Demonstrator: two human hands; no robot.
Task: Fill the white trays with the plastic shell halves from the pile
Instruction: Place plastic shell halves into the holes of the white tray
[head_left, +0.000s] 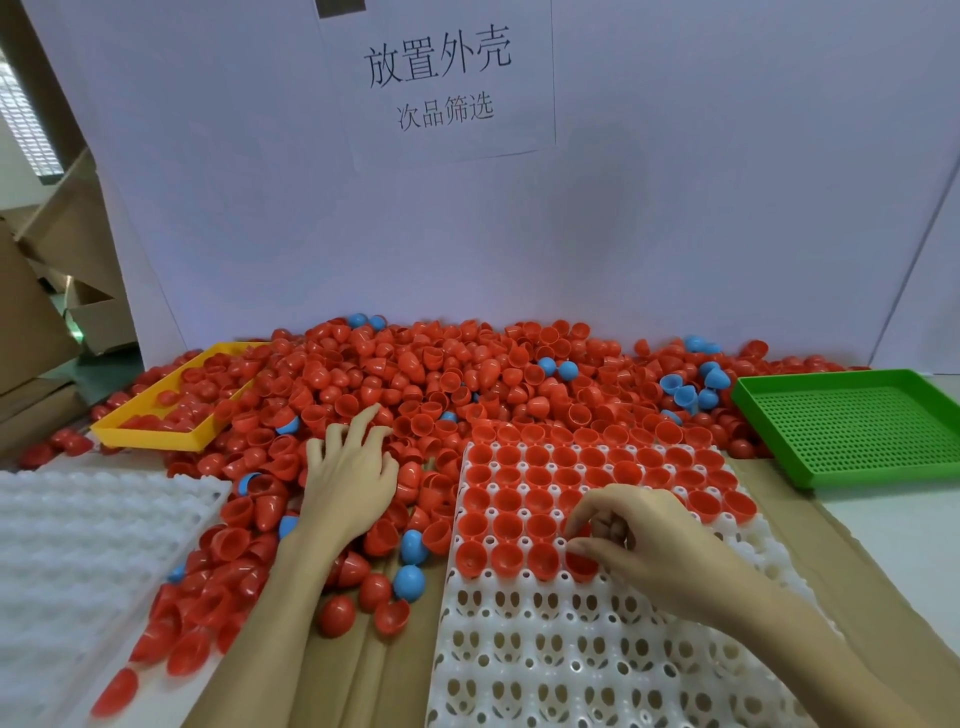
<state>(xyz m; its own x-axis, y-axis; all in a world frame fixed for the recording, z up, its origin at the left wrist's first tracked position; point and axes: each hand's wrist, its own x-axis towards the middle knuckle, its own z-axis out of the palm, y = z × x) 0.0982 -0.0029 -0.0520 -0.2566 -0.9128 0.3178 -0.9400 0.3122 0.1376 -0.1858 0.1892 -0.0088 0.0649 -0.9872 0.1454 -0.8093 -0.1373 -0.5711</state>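
A big pile of red shell halves (395, 374), with a few blue ones (409, 582) mixed in, covers the back and middle of the table. In front of it lies a white tray (561, 670); red halves fill its far rows and its near rows stand bare. My right hand (631, 540) is over the tray's fifth row, fingers curled, pinching a red shell half (582, 564) at a cell. My left hand (350, 478) lies on the pile left of the tray, fingers spread among the red halves.
A second white tray (78, 561) lies at the left, bumps upward. A yellow tray (156, 431) holding red halves sits at the back left, a green perforated tray (852, 421) at the right. A white board with a paper sign stands behind the pile. Cardboard boxes stand far left.
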